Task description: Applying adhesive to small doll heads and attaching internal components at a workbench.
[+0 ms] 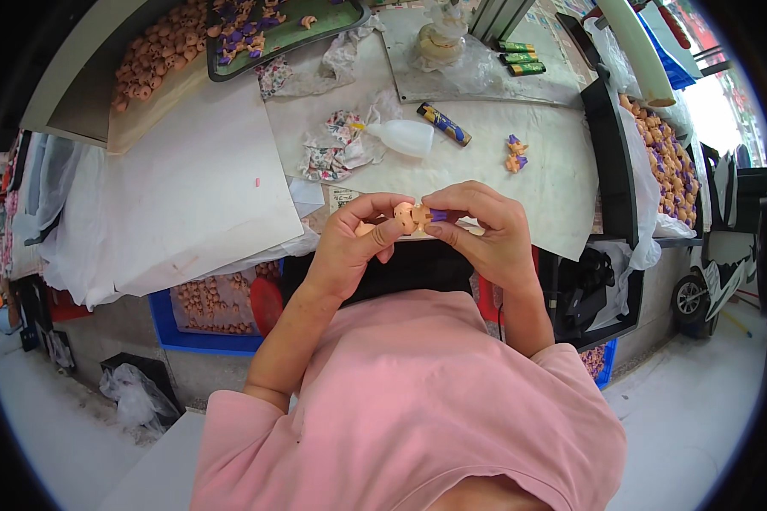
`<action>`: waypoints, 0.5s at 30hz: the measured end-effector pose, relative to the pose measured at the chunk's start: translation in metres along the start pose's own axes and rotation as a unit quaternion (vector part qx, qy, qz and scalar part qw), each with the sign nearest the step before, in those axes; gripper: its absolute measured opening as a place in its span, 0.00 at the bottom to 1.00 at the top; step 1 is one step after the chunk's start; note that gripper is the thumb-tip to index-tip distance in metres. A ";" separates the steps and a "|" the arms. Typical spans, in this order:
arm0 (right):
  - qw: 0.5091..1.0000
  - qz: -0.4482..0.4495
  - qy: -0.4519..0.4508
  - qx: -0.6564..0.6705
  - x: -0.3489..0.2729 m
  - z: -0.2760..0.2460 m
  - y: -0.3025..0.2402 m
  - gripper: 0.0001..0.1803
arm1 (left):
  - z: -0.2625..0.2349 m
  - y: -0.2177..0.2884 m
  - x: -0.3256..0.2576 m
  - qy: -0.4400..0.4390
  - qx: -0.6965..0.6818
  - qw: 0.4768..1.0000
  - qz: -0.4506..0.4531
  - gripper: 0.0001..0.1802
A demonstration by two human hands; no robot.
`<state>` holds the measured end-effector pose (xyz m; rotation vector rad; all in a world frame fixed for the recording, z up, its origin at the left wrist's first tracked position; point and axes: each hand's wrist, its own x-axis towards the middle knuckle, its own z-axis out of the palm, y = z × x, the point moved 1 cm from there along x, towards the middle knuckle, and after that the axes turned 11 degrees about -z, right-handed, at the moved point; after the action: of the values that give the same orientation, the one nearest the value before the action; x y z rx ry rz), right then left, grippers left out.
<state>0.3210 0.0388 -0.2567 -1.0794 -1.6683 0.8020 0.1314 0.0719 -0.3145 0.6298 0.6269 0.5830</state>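
My left hand (337,247) pinches a small peach-coloured doll head (406,219) between thumb and forefinger. A tiny doll body (435,215) with a purple lower part is held by the fingertips of my right hand (498,234). The head and body meet end to end just above the table's front edge; whether they are joined I cannot tell. Another peach piece (364,228) shows partly among my left fingers. Beyond my right hand, a couple of loose purple-and-peach doll bodies (516,155) lie on the paper-covered table (545,200).
A white squeeze bottle (407,137) rests on a floral cloth (328,157) beside a dark cylinder (444,123). Doll heads (158,53) are heaped far left, near a dark green tray (349,19). A black bin (609,162) holds many doll parts at right. A blue crate (204,341) sits below.
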 end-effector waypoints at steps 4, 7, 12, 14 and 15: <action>0.999 -0.027 -0.017 -0.019 0.001 -0.002 0.000 0.14 | -0.003 -0.004 0.001 0.006 0.008 1.000 -0.010 0.16; 0.999 -0.041 -0.030 -0.001 0.000 -0.003 0.005 0.14 | -0.002 -0.004 0.003 -0.003 0.007 1.000 -0.015 0.15; 0.997 -0.043 -0.038 0.046 -0.004 -0.004 0.016 0.15 | 0.001 -0.001 0.005 0.008 0.034 0.999 -0.013 0.13; 0.998 -0.043 -0.033 0.010 -0.004 -0.001 0.014 0.15 | 0.003 0.001 0.006 0.014 0.047 0.999 -0.018 0.13; 0.999 -0.042 -0.032 0.010 -0.004 -0.002 0.014 0.15 | 0.004 0.002 0.007 0.009 0.030 0.999 -0.029 0.13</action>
<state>0.3276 0.0408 -0.2702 -0.9728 -1.7436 0.8033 0.1380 0.0761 -0.3133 0.6604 0.6800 0.5184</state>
